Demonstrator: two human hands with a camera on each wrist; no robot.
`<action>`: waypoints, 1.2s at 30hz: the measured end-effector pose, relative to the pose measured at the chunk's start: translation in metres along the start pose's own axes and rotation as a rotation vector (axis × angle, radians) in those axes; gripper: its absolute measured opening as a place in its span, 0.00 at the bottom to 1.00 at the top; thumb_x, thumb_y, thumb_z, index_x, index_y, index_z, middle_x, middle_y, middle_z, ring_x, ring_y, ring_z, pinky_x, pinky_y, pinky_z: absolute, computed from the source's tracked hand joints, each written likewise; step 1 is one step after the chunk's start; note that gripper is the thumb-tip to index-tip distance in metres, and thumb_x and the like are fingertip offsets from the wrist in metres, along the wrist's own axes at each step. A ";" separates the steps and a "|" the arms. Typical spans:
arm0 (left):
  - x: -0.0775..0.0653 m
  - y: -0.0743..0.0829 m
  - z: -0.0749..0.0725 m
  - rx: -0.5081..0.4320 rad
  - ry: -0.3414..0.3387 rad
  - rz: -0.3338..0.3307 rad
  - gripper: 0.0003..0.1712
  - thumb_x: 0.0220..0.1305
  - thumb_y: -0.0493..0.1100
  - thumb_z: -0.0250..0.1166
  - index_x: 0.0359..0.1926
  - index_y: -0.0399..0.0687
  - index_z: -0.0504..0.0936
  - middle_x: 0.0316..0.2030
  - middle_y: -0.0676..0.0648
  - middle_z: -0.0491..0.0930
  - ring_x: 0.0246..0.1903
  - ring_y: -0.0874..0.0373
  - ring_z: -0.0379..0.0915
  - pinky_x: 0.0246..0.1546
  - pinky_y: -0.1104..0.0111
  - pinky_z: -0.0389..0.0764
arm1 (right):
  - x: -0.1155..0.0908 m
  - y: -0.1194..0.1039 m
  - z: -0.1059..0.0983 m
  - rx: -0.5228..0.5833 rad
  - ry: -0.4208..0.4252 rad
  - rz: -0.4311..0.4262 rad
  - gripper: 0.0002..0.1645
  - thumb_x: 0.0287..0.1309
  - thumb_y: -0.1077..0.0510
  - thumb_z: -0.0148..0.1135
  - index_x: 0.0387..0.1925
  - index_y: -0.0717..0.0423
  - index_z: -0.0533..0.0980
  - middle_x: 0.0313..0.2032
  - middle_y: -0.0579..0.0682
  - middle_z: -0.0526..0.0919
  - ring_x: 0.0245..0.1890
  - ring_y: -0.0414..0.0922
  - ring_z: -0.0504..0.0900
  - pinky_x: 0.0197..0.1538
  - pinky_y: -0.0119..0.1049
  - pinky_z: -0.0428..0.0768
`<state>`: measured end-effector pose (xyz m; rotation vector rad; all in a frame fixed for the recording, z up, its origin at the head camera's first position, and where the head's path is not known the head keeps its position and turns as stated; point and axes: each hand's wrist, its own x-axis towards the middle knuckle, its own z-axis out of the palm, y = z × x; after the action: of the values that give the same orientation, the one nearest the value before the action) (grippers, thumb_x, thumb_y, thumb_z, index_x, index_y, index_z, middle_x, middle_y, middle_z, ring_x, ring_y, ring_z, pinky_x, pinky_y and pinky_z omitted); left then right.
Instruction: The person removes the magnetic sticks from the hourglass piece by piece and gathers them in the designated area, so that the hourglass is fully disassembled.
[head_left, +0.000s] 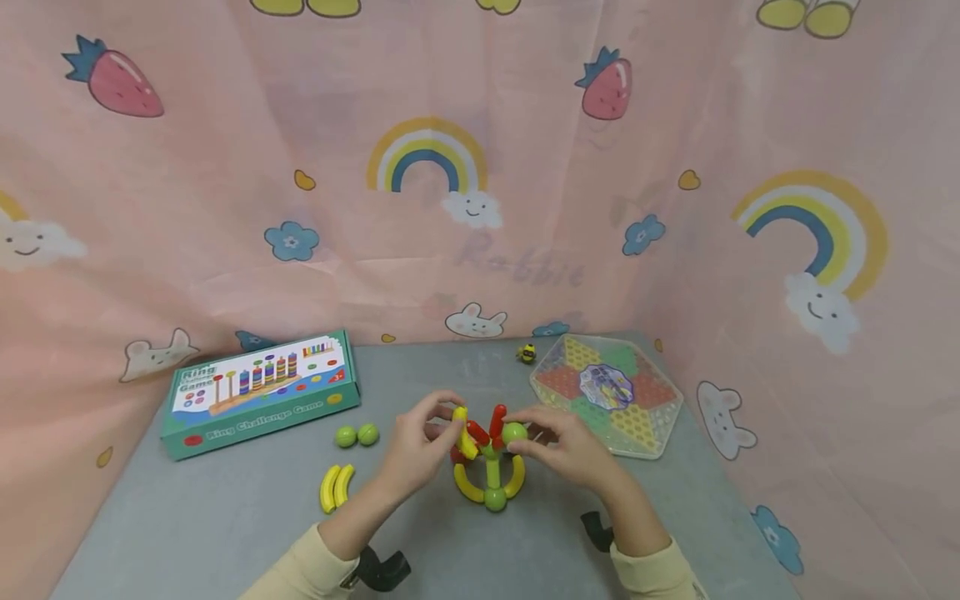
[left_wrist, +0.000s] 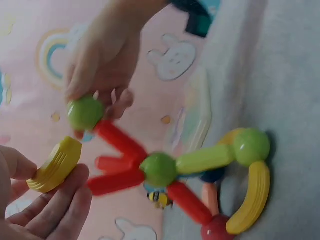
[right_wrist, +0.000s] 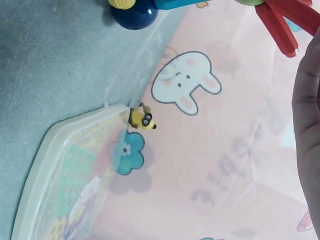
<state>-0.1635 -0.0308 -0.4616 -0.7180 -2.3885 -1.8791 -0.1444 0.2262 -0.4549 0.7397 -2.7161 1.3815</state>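
Note:
My left hand (head_left: pixel 422 440) pinches a yellow curved rod (left_wrist: pixel 56 169) between thumb and fingers, beside the upper red rods of a magnetic stick-and-ball model. The fingers of my right hand (head_left: pixel 566 443) grip a green ball (left_wrist: pixel 85 113), which touches the end of one red rod (left_wrist: pixel 122 140). Several red rods spread from a green hub ball (left_wrist: pixel 160 169). Below the hub, an upright green rod (head_left: pixel 492 473) meets a green base ball (head_left: pixel 495 500), flanked by yellow curved rods (head_left: pixel 516 477). The right wrist view shows only my palm's edge (right_wrist: pixel 307 130), with the held ball hidden.
Two loose green balls (head_left: pixel 346 437) and two yellow curved rods (head_left: pixel 328 488) lie left of the model. Behind them stands a Ring Challenge Game box (head_left: pixel 262 387). A hexagonal Chinese checkers board (head_left: pixel 633 417) lies at right, with a small bee figure (head_left: pixel 527 354) by its far corner.

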 end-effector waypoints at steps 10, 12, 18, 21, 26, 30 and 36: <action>0.003 -0.011 -0.033 -0.335 -0.061 -0.373 0.22 0.74 0.38 0.57 0.66 0.44 0.74 0.57 0.36 0.70 0.41 0.52 0.80 0.46 0.59 0.86 | 0.001 0.003 0.003 0.003 -0.022 0.030 0.23 0.63 0.46 0.68 0.57 0.50 0.81 0.51 0.45 0.85 0.40 0.41 0.81 0.45 0.36 0.84; 0.002 -0.011 -0.038 -0.366 -0.069 -0.413 0.25 0.72 0.39 0.60 0.68 0.43 0.72 0.61 0.37 0.68 0.45 0.52 0.79 0.50 0.57 0.85 | 0.002 0.003 0.004 0.002 -0.026 0.027 0.23 0.64 0.45 0.67 0.57 0.49 0.81 0.51 0.45 0.84 0.40 0.41 0.80 0.45 0.37 0.84; -0.003 -0.012 -0.046 -0.258 -0.112 -0.450 0.39 0.61 0.42 0.73 0.72 0.51 0.69 0.70 0.41 0.63 0.47 0.52 0.84 0.57 0.60 0.80 | 0.003 0.003 0.004 0.013 -0.041 0.019 0.24 0.64 0.47 0.66 0.58 0.50 0.80 0.52 0.46 0.84 0.41 0.43 0.81 0.47 0.38 0.85; -0.007 -0.016 -0.052 -0.118 -0.102 -0.402 0.42 0.57 0.44 0.77 0.71 0.54 0.71 0.68 0.44 0.66 0.44 0.54 0.83 0.48 0.66 0.83 | 0.003 0.002 0.003 0.020 -0.043 0.021 0.25 0.65 0.47 0.66 0.60 0.51 0.79 0.54 0.47 0.84 0.42 0.45 0.81 0.48 0.38 0.84; -0.015 -0.029 -0.068 0.296 -0.089 -0.195 0.43 0.51 0.51 0.80 0.68 0.55 0.75 0.61 0.50 0.75 0.50 0.54 0.78 0.52 0.61 0.83 | 0.003 0.002 0.003 0.018 -0.045 0.017 0.26 0.65 0.47 0.66 0.61 0.51 0.78 0.55 0.47 0.83 0.41 0.44 0.81 0.48 0.37 0.84; -0.024 -0.045 -0.083 0.527 -0.110 -0.068 0.42 0.49 0.53 0.81 0.66 0.52 0.78 0.59 0.50 0.77 0.57 0.51 0.72 0.55 0.49 0.79 | 0.003 0.001 0.003 0.020 -0.041 0.014 0.25 0.65 0.48 0.66 0.60 0.52 0.79 0.54 0.47 0.84 0.40 0.42 0.80 0.48 0.37 0.84; -0.039 -0.072 -0.100 0.665 -0.175 -0.005 0.40 0.46 0.52 0.83 0.61 0.45 0.81 0.54 0.48 0.79 0.55 0.50 0.71 0.54 0.49 0.78 | 0.003 0.003 0.002 0.023 -0.032 0.010 0.24 0.65 0.49 0.66 0.60 0.51 0.79 0.52 0.46 0.84 0.40 0.41 0.79 0.48 0.36 0.84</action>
<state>-0.1814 -0.1491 -0.5116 -0.8172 -2.8527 -0.9243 -0.1479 0.2249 -0.4583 0.7570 -2.7359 1.4177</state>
